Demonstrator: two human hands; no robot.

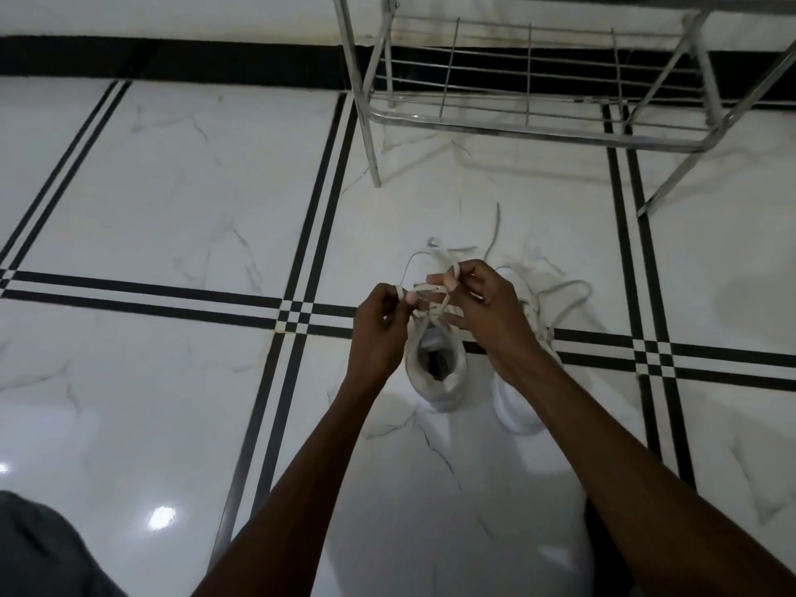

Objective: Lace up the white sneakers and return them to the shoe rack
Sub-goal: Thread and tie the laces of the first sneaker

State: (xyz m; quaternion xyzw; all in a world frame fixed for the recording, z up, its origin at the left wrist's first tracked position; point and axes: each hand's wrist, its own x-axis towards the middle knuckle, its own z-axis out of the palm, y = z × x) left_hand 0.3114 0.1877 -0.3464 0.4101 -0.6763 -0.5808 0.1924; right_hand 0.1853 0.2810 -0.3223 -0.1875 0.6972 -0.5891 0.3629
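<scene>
The left hand point(381, 325) pinches a strand of white lace point(430, 287) between thumb and fingertips, its grip closed on it just above the collar of the left sneaker point(436, 368). That sneaker stands upright on the marble floor point(172, 200), its opening facing up directly beneath both grips. Just to the right of that grip, the right hand point(486, 305) is clenched on another loop of the same lace, holding it up over the tongue. Behind and under the right wrist sits the second sneaker point(517, 407), its lace trailing loose. Well beyond both grips stands the metal shoe rack point(530, 127).
</scene>
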